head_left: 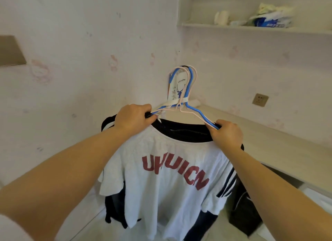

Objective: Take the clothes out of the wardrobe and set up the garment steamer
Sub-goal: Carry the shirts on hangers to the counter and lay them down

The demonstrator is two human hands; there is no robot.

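At the wall hook: several hangers (186, 104), blue and pink, hang by their hooks from a dark hook (185, 66) on the wall, in front of a white tall thing with a printed label (177, 89) that I cannot identify.
Clothes: a white T-shirt with red lettering (167, 170) hangs at the front; dark garments (181, 131), one with white stripes on the sleeve, hang behind it.
Left hand (133, 117): fingers curled round the left shoulder of the hangers and the black collar there.
Right hand (227, 134): clamped on the right shoulder of the blue hanger, pinching cloth with it.
Done, by my reading: clothes are out of the wardrobe, which is not in view, and gathered on the hook.
Left to do: the steamer set-up; no steamer is plainly visible.
Power: a wall socket (260, 99) sits above the table (269, 133), near the clothes.
Shelf (251, 28): holds a cup and some packets, well apart from the work.
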